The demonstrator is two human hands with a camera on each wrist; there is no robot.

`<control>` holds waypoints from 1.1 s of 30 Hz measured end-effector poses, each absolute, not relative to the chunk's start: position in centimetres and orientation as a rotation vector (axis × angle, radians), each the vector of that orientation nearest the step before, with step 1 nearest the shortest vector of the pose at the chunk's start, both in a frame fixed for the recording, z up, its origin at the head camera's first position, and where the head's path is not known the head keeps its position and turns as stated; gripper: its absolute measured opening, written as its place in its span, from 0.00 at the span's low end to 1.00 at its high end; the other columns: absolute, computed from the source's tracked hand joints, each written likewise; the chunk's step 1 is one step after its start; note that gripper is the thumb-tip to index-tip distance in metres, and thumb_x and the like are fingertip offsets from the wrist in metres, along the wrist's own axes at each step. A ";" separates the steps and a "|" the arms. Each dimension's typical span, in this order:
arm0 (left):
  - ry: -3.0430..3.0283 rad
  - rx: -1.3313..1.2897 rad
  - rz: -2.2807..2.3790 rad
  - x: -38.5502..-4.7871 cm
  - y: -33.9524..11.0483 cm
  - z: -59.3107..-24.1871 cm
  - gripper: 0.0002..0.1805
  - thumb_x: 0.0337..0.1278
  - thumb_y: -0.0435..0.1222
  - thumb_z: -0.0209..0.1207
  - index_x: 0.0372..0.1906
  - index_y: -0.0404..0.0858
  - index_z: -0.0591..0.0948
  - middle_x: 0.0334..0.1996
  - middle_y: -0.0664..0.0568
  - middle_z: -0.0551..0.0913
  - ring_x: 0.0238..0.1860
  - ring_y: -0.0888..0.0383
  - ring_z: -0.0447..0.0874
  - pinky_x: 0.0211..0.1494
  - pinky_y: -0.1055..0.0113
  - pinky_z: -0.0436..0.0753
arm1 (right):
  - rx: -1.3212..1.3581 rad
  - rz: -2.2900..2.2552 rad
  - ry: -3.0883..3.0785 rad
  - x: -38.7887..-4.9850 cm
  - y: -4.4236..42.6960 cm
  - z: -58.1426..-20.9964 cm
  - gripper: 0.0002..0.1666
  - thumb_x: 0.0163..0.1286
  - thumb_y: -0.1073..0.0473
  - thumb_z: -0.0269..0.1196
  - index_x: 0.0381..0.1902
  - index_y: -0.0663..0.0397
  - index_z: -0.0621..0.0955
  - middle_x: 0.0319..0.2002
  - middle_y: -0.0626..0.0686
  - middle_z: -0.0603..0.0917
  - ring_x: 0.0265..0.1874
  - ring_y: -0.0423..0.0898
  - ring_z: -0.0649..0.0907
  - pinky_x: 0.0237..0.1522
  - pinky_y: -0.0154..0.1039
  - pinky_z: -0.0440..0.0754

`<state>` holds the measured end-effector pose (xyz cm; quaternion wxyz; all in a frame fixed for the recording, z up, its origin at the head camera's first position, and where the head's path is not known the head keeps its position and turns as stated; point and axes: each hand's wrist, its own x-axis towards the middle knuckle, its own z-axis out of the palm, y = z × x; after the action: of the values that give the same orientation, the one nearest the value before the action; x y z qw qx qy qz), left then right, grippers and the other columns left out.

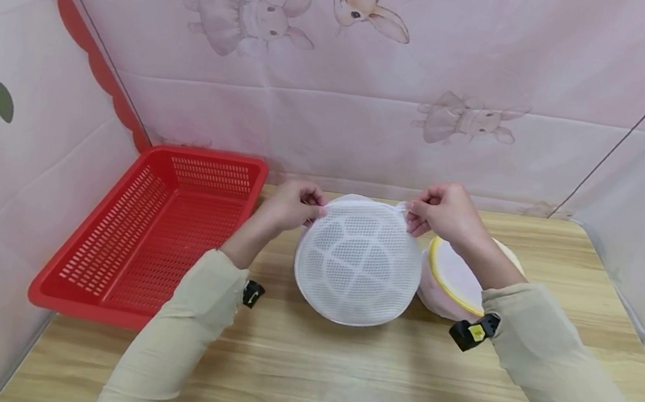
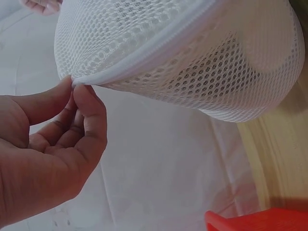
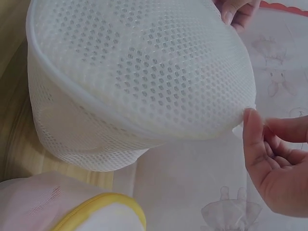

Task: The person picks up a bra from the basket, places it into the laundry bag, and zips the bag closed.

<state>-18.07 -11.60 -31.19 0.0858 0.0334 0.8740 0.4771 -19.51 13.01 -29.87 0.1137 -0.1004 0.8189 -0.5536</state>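
Note:
A white mesh laundry bag (image 1: pixel 358 262), round with a piped rim, stands tilted on the table between both hands. My left hand (image 1: pixel 294 206) pinches its rim at the upper left; in the left wrist view the thumb and forefinger of that hand (image 2: pixel 57 139) squeeze the white edging. At the upper right, my right hand (image 1: pixel 442 212) pinches a small bit of the rim between thumb and fingers, as the right wrist view shows for that hand (image 3: pixel 276 159). Through the mesh (image 3: pixel 144 67) I cannot make out any contents clearly.
A red plastic basket (image 1: pixel 135 301) with slotted walls stands at the left of the wooden table (image 1: pixel 331 397). Behind my right forearm lies a pale pink bag with yellow trim (image 1: pixel 455 276). A cloth wall with printed rabbits (image 1: pixel 345 135) closes off the back.

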 end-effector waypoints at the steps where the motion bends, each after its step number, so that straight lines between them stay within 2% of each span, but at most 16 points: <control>1: 2.597 0.093 1.432 -18.1 -11.7 -31.3 0.04 0.56 0.26 0.56 0.35 0.28 0.77 0.29 0.44 0.74 0.27 0.57 0.72 0.33 0.67 0.79 | -0.295 -1.627 2.396 -19.5 13.1 -29.9 0.09 0.65 0.71 0.54 0.32 0.77 0.73 0.20 0.56 0.79 0.17 0.43 0.80 0.26 0.39 0.82; 5: 2.551 0.026 1.487 -18.3 -12.2 -31.9 0.05 0.57 0.26 0.56 0.37 0.28 0.76 0.30 0.44 0.73 0.27 0.57 0.73 0.37 0.64 0.81 | -0.304 -1.634 2.373 -19.6 13.5 -30.3 0.08 0.65 0.71 0.53 0.33 0.78 0.72 0.21 0.56 0.79 0.18 0.43 0.81 0.26 0.38 0.82; 16: 2.455 -0.245 1.634 -19.0 -14.0 -33.9 0.08 0.59 0.27 0.54 0.41 0.26 0.73 0.28 0.45 0.72 0.23 0.61 0.72 0.31 0.71 0.80 | -0.202 -1.682 2.314 -19.4 15.2 -33.0 0.08 0.64 0.72 0.52 0.35 0.79 0.71 0.21 0.53 0.78 0.20 0.43 0.81 0.27 0.38 0.82; 21: 2.443 -0.316 1.629 -19.1 -14.7 -34.3 0.08 0.59 0.29 0.54 0.41 0.27 0.73 0.29 0.43 0.73 0.25 0.59 0.74 0.34 0.68 0.81 | -0.161 -1.691 2.284 -19.1 15.4 -34.3 0.07 0.64 0.72 0.52 0.34 0.77 0.71 0.23 0.57 0.79 0.20 0.44 0.81 0.26 0.38 0.82; 28: 2.421 -0.385 1.602 -19.1 -15.3 -34.7 0.11 0.60 0.30 0.54 0.45 0.28 0.73 0.33 0.42 0.74 0.27 0.58 0.75 0.43 0.61 0.80 | -0.153 -1.685 2.232 -18.5 15.2 -36.0 0.07 0.64 0.71 0.52 0.34 0.76 0.71 0.25 0.57 0.79 0.22 0.45 0.81 0.27 0.38 0.82; 33: 2.398 -0.405 1.626 -19.0 -15.7 -35.0 0.12 0.60 0.30 0.54 0.46 0.28 0.72 0.33 0.42 0.73 0.27 0.58 0.75 0.45 0.58 0.80 | -0.134 -1.679 2.200 -18.0 14.8 -37.1 0.07 0.65 0.70 0.53 0.35 0.73 0.71 0.26 0.59 0.79 0.22 0.46 0.82 0.28 0.40 0.82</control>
<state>-19.05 -15.68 -35.01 0.1079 -0.1376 0.8148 0.5527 -18.03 14.82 -37.07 0.1846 -0.0477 0.7803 -0.5956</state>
